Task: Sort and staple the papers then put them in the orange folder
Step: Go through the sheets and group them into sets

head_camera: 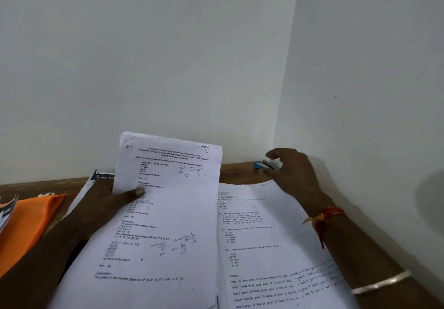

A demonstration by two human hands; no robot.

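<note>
My left hand [115, 199] holds a sheaf of printed papers [165, 212] by its left edge, thumb across the front, with the top lifted off the table. A second printed sheet [269, 241] lies flat on the wooden table to the right. At the far right corner my right hand [292, 171] reaches over that sheet and its fingers curl around a small blue stapler [263, 164]. The orange folder [31, 222] lies at the left edge of the table, partly hidden by my left forearm.
A dark-covered book or magazine [101, 177] sits behind the held papers. Another printed item [6, 212] overlaps the folder's left side. Pale walls meet in a corner right behind the wooden table [237, 171], close to the stapler.
</note>
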